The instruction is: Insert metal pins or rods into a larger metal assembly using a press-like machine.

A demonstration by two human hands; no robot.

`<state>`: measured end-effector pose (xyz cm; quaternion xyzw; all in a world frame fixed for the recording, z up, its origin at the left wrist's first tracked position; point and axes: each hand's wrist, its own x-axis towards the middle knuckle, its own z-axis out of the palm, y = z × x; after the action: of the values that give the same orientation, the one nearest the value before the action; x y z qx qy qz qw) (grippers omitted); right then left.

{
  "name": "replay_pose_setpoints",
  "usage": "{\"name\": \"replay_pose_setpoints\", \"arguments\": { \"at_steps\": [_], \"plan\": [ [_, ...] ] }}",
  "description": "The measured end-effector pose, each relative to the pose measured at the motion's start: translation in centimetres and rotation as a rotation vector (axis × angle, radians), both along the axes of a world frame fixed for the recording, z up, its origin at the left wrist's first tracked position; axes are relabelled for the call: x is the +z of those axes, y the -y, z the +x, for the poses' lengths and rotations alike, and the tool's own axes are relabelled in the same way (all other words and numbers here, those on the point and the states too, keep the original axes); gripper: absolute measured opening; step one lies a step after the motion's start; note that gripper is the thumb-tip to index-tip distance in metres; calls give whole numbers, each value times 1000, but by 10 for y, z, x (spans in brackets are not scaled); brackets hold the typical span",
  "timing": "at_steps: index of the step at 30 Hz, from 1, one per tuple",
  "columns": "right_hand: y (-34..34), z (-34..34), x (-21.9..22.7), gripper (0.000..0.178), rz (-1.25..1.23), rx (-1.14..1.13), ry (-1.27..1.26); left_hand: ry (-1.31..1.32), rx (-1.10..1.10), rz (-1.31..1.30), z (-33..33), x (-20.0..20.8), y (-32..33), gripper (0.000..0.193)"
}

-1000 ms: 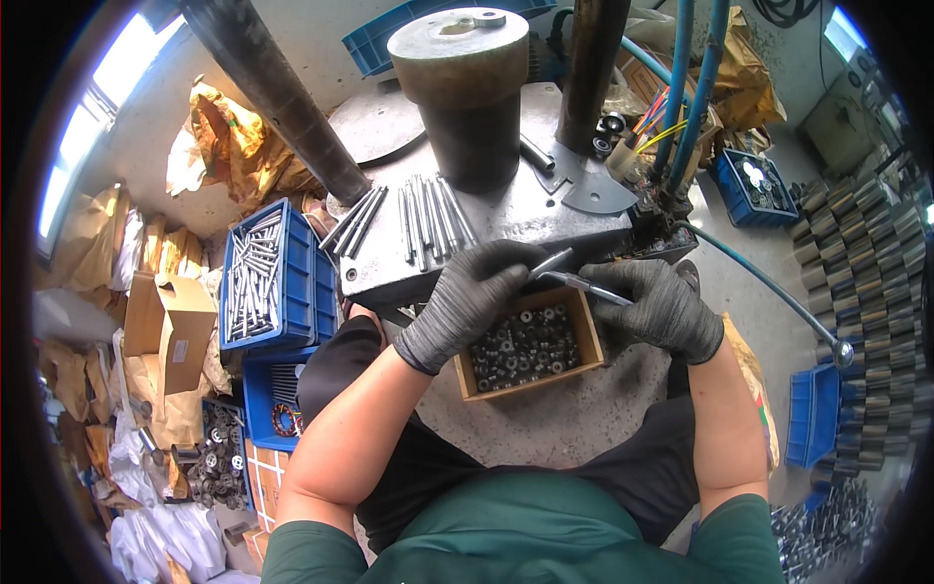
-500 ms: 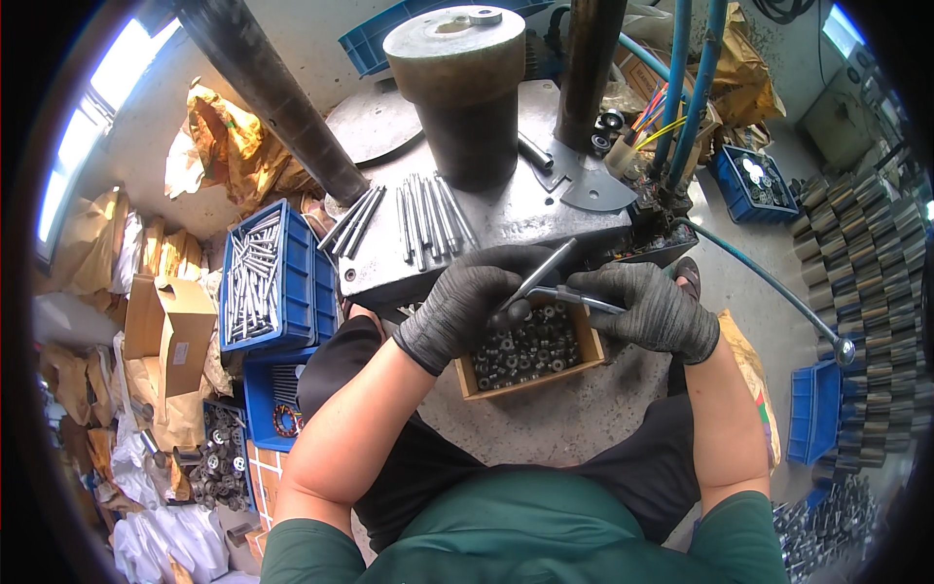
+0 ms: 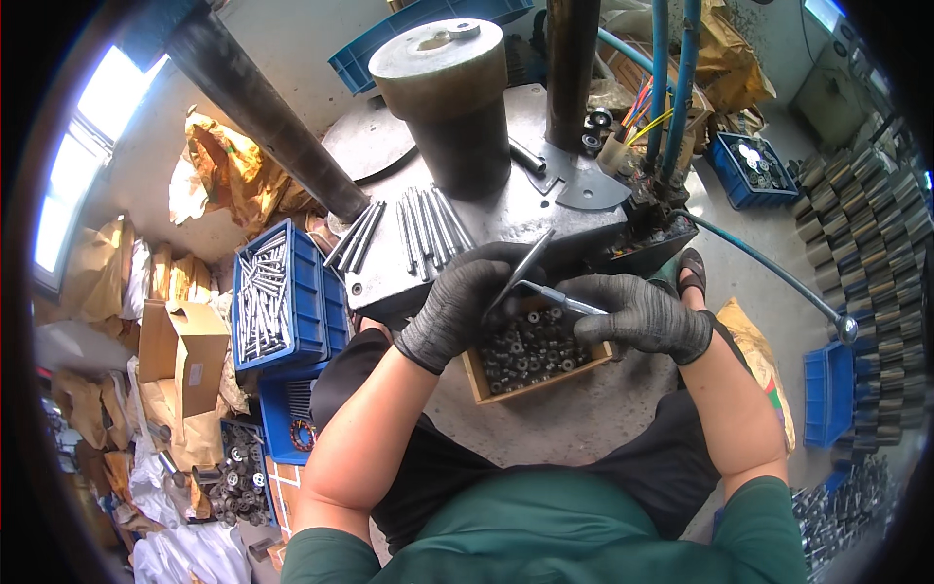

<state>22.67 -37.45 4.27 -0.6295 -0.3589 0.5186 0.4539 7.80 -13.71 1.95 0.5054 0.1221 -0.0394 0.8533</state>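
My left hand, in a dark grey knit glove, is closed round a slim metal rod that slants up to the right. My right hand, gloved alike, grips a thin metal tool with a narrow, bent tip. That tip points left and lies close to the rod; I cannot tell whether they touch. Below both hands stands an open box with small dark round metal parts in it. Ahead, several metal rods lie side by side on a steel machine bed.
A thick metal cylinder rises from the bed between dark posts. At the left, a blue crate holds metal rods. Blue hoses hang at the right, near stacked metal tubes. An opened carton stands far left.
My head view has shifted slightly. The rod in my left hand stands a little steeper, and more of the right-hand tool's bent tip shows. Both hands keep their hold.
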Motion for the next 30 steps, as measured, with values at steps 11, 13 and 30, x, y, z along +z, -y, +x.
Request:
{"name": "replay_pose_setpoints", "arguments": {
  "at_steps": [11,13,30],
  "plan": [
    [-29,38,-24,52,147,-396,1142,-4,507,773,-14,0,-54,38],
    [-36,58,-38,50,189,-434,1182,-101,551,781,-18,-3,-88,34],
    [-83,97,-79,28,482,-454,1225,-548,535,1903,-39,-11,-155,53]
  ]
}}
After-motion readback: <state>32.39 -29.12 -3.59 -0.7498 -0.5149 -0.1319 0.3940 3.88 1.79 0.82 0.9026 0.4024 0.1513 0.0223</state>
